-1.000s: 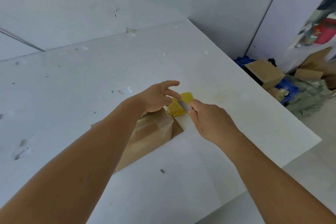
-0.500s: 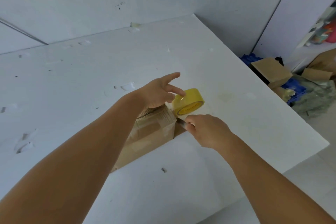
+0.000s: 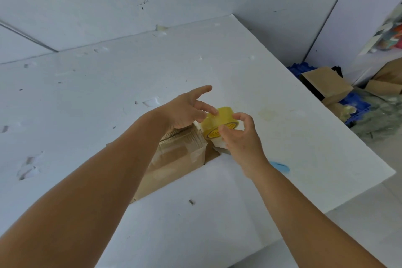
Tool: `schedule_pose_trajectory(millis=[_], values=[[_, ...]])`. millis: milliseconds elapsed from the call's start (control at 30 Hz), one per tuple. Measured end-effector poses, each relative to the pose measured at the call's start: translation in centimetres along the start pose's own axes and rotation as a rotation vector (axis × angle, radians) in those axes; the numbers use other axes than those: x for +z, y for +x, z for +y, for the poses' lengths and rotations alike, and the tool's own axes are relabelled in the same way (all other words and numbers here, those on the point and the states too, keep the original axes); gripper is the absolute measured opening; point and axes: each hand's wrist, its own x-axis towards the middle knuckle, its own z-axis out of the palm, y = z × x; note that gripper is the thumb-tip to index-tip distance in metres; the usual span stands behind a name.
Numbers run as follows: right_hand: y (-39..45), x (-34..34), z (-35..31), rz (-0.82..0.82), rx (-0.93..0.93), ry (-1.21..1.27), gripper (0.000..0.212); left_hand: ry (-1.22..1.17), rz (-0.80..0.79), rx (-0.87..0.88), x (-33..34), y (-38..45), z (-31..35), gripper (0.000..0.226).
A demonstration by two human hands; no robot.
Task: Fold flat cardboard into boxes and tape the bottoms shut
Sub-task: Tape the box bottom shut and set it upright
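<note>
Your right hand [image 3: 240, 137] curls thumb and fingers around the yellow tape roll [image 3: 219, 125], just beyond the taped cardboard box [image 3: 176, 159] on the white table [image 3: 217, 224]. Your left hand [image 3: 185, 111] spreads its fingers, fingertips touching the roll's top.

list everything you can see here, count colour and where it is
tape roll: one, yellow, above the table between both hands
cardboard box: one, brown with clear tape on it, on the table under the left forearm
table: one, white, scuffed, fills most of the view
blue mark: one, on the table just right of the right wrist
cardboard pieces: several, brown, on the floor at far right
blue crates: at least two, among the cardboard at far right
left hand: one, fingertips touching the roll's top
right hand: one, fingers curled round the roll's near side
</note>
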Motion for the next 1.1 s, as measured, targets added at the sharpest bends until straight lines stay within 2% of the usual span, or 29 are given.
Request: schedule_pose_trajectory(millis=[67,133,267,500,667,833,967,1033,1100], values=[[0.5,1.1,0.0,0.046,0.071,0.192,0.032,0.008,0.001,-0.001,0.0,-0.1,0.1,0.078],[1.0,1.9,-0.1,0.104,0.059,0.283,0.026,0.021,-0.001,-0.005,0.1,-0.1,0.1,0.077],[1.6,2.1,-0.1,0.188,-0.032,0.193,0.022,0.050,-0.001,0.004,0.1,-0.3,0.1,0.077],[2.6,-1.4,-0.8,0.205,-0.260,-0.346,0.021,0.106,0.067,0.053,0.6,-0.7,-0.1,0.079],[3.8,-4.9,0.3,0.150,-0.249,-0.668,0.025,0.067,0.052,0.112,0.2,-0.6,-0.7,0.079],[4.2,-3.9,1.4,0.058,-0.314,-0.875,0.024,0.109,0.018,0.143,0.6,-1.2,-0.7,0.082],[4.9,-2.5,1.8,-0.028,-0.330,-0.902,0.028,0.166,0.032,0.180,0.8,-1.6,-0.7,0.087],[4.8,-2.0,1.6,0.001,-0.369,-0.849,0.027,0.189,0.037,0.190,0.9,-1.8,-0.8,0.087],[4.1,-1.5,0.5,0.030,-0.304,-0.550,0.029,0.188,0.043,0.196,0.9,-1.9,-0.8,0.087]])
